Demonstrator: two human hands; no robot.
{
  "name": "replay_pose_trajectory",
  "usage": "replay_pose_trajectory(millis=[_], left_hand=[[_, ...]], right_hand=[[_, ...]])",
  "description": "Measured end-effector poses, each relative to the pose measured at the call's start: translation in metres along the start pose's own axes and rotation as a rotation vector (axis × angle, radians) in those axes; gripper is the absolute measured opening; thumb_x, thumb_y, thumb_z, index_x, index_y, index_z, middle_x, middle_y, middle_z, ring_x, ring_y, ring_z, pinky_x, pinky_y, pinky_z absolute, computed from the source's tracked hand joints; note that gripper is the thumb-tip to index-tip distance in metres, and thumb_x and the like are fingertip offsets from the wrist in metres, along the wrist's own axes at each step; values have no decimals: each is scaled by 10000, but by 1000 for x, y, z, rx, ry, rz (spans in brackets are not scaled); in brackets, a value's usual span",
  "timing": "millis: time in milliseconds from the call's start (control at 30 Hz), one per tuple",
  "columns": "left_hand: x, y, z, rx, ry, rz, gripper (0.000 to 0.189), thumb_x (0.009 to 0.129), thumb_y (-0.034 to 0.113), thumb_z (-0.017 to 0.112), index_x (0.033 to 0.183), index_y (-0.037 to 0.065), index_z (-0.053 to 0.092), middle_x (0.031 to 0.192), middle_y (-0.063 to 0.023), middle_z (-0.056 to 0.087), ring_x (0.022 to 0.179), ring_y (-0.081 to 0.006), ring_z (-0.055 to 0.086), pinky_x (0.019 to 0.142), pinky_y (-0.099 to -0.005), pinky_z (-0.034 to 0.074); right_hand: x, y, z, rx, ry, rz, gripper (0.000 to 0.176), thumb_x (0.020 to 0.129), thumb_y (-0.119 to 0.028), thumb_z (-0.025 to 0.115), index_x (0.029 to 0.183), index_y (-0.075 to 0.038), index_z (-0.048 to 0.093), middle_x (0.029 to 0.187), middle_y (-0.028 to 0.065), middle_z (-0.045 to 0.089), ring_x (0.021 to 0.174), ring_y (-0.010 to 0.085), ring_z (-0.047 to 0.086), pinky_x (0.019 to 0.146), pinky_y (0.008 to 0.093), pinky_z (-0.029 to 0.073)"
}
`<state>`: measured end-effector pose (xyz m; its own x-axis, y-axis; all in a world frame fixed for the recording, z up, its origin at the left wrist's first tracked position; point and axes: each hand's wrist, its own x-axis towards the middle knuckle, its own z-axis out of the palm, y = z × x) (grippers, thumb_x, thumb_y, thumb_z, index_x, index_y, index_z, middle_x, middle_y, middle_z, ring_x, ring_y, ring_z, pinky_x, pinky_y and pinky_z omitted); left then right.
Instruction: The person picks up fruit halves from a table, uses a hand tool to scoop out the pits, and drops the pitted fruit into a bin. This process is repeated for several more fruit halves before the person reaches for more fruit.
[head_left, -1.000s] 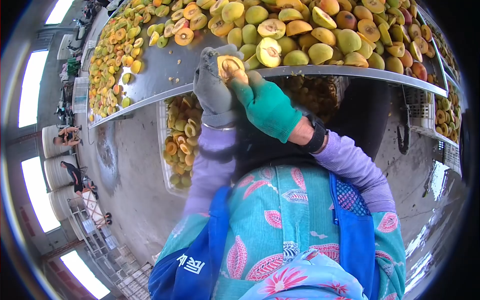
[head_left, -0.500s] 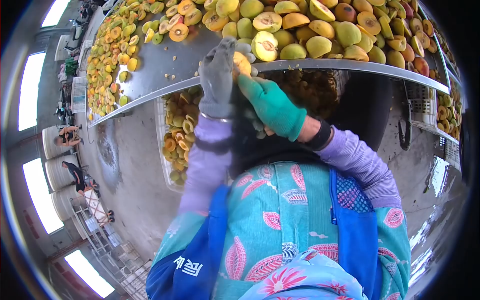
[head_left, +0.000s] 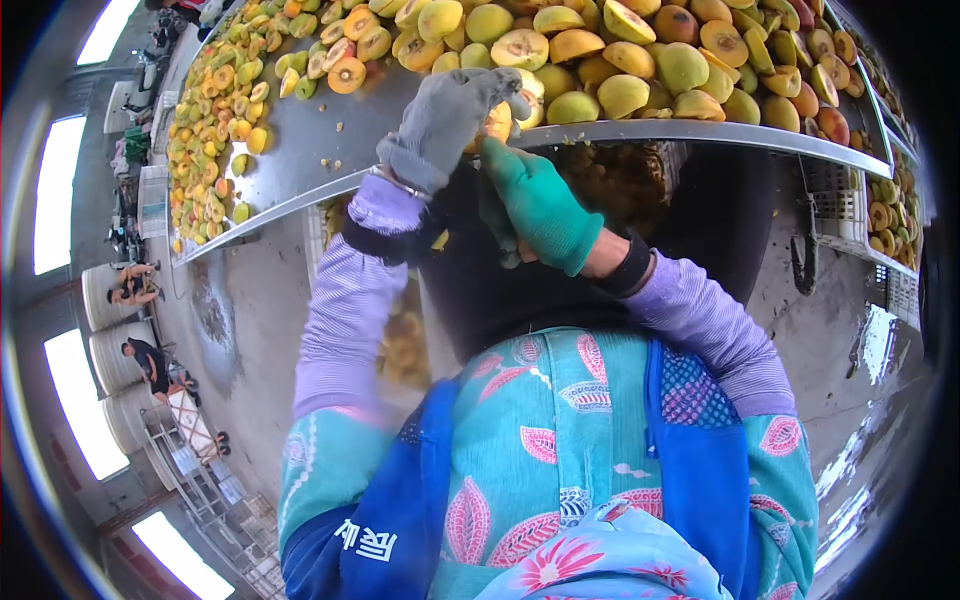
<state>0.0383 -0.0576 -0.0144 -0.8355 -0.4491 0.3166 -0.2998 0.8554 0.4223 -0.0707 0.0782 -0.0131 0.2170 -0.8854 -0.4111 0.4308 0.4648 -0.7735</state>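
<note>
My left hand (head_left: 445,122), in a grey glove, is closed around a yellow peach half (head_left: 497,122) just over the near edge of the metal table. My right hand (head_left: 545,208), in a green glove, is closed directly below, its thumb up against the fruit. Whatever the right fingers hold, if anything, is hidden behind the hand. Many cut peach halves (head_left: 575,107) are heaped on the table right beyond my hands. A small yellow piece (head_left: 441,240) shows beneath my left wrist.
The metal table (head_left: 350,120) has a raised rim and more peach halves at its left (head_left: 215,150). Below it is a crate of fruit (head_left: 405,345), partly behind my left arm. White crates (head_left: 840,195) stand at right. Two people sit far off at left beside large tubs (head_left: 110,355).
My left hand has twisted over the peach half, its fingers now pointing right, and the left forearm has swung out to the left. My right hand has hardly moved.
</note>
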Motion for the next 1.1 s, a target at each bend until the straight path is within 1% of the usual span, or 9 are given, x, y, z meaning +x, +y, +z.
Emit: replay_pose_trajectory(millis=[100,267,367,500,667,700,833,967,1100], left_hand=[[9,21,-13,-495,-52,-543,293,949,232,486,956,15,684,835,-110,698,808,-166,657,779,-297,509],[8,2,-1,123,-41,45,254,870,179,518,996,20,671,919,-107,697,855,-244,659,781,-329,510],[17,17,-8,144,146,109,214,875,212,540,922,41,661,886,-99,691,768,-238,657,688,-355,525],[9,63,2,-1309,364,-902,328,936,329,514,963,23,628,828,-127,659,716,-226,636,633,-325,522],[-18,40,24,-1829,564,-824,425,946,399,492,1136,21,531,814,-134,628,683,-240,615,612,-364,538],[-32,45,22,-1129,646,-662,411,936,366,527,1162,23,516,826,-130,629,706,-235,620,624,-373,538],[-133,32,-47,-1371,356,-767,368,879,337,607,1094,38,602,850,-116,651,803,-236,636,716,-356,526],[-116,13,-108,294,-48,-1000,474,849,448,578,1048,22,646,899,-180,665,866,-288,652,777,-387,511],[-38,-122,-96,556,422,-752,414,732,291,683,1045,22,653,989,-230,650,955,-329,637,847,-420,487]], right_hand=[[8,1,-8,661,-355,115,415,987,-495,357,842,-122,468,584,3,447,395,125,423,333,294,405],[2,-4,-4,42,-66,37,410,971,-524,390,806,-156,463,574,-42,380,435,110,403,356,294,416],[13,6,-1,898,-509,89,402,989,-475,384,863,-116,515,584,-48,397,439,86,390,369,259,381],[22,9,-12,1125,-753,57,384,1008,-438,368,889,-107,522,619,-50,416,448,76,396,392,246,373],[7,12,-5,1209,-966,133,401,1018,-465,315,931,-114,490,640,-40,432,417,73,384,363,253,321],[2,10,-2,1234,-1040,158,405,1020,-471,301,943,-115,480,643,-37,435,411,72,383,356,251,307],[-38,-2,-29,1319,-942,241,435,1010,-504,296,997,-108,475,607,-35,424,404,68,378,346,244,266],[-13,41,-67,1041,-452,338,384,1000,-460,366,939,-119,531,595,-55,397,415,81,341,428,252,337],[-28,8,-49,709,-279,223,411,988,-498,395,936,-114,532,609,-43,436,418,90,403,386,246,377]])
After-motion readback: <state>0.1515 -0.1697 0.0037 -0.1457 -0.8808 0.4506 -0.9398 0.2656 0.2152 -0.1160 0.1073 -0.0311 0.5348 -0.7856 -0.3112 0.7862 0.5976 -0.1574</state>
